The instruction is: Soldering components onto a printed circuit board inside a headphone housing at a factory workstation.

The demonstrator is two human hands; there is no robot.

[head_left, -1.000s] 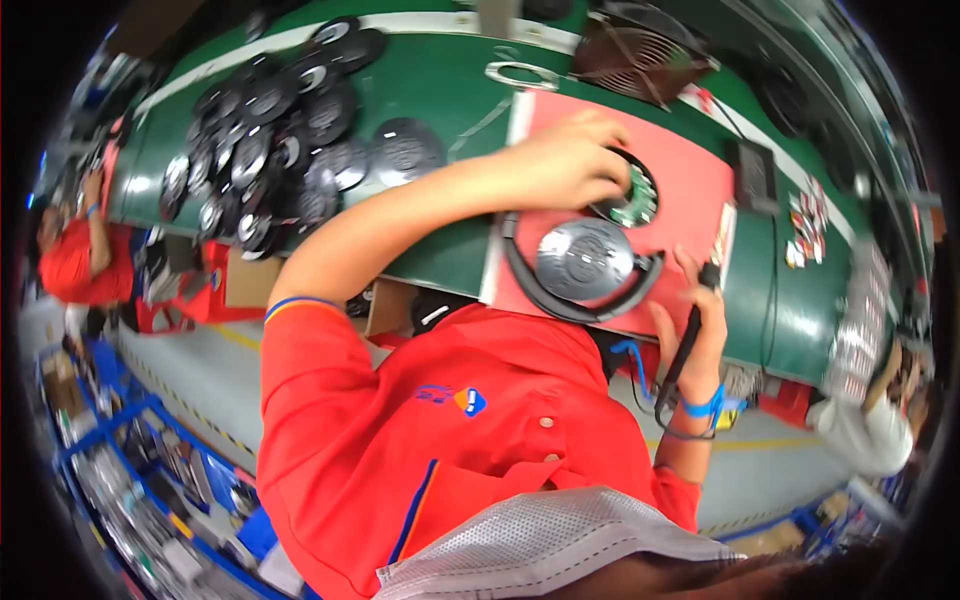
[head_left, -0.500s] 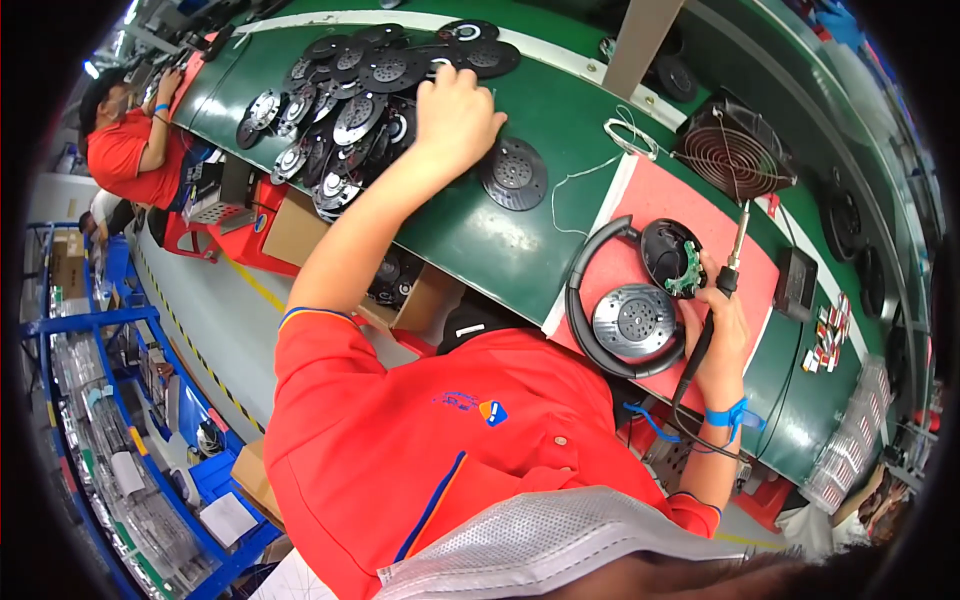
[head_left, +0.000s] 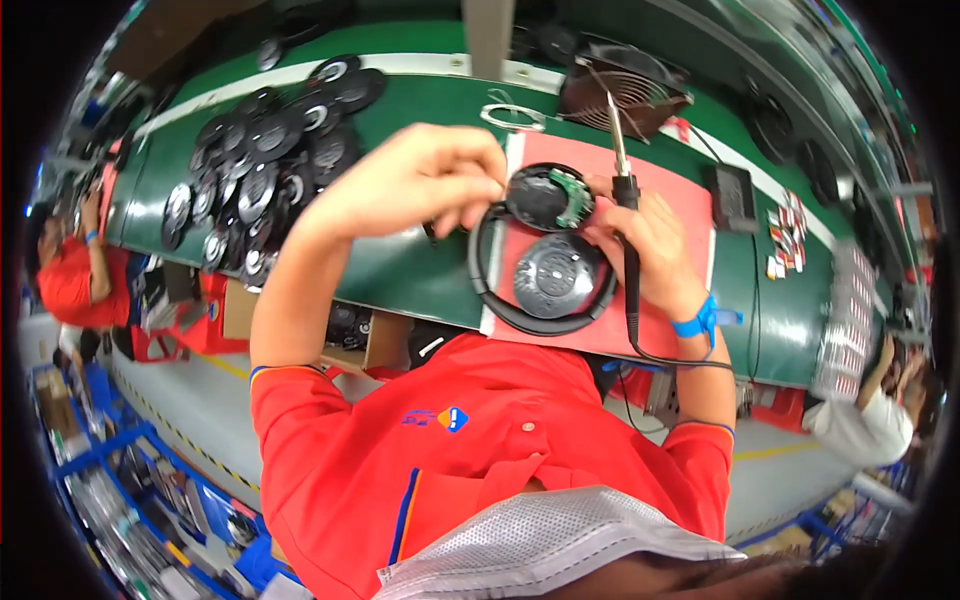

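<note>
My right hand (head_left: 652, 245) grips a soldering iron (head_left: 626, 188), its tip pointing up and away, while the fingers rest against the headphones. The black headband (head_left: 484, 285) curves on the pink mat. One ear cup (head_left: 535, 200) lies open, with a curved green circuit board (head_left: 573, 198) along its right side. Nearer to me, the other cup bears a round, shiny dark disc (head_left: 556, 275). My left hand (head_left: 440, 180) is beside the open cup, fingers curled and thumb drawn toward the forefinger. Whatever may be between them is too small or hidden to make out.
Black round discs (head_left: 262, 145) lie heaped on the green bench at the left. A fan with a wire guard (head_left: 635, 95), a coil of white wire (head_left: 512, 116) and a dark box (head_left: 735, 198) stand beyond the mat (head_left: 680, 180). Small parts (head_left: 788, 238) lie to the right.
My left hand has moved from the disc pile to the open ear cup. The right hand still holds the soldering iron. The whole view has turned to the right.
</note>
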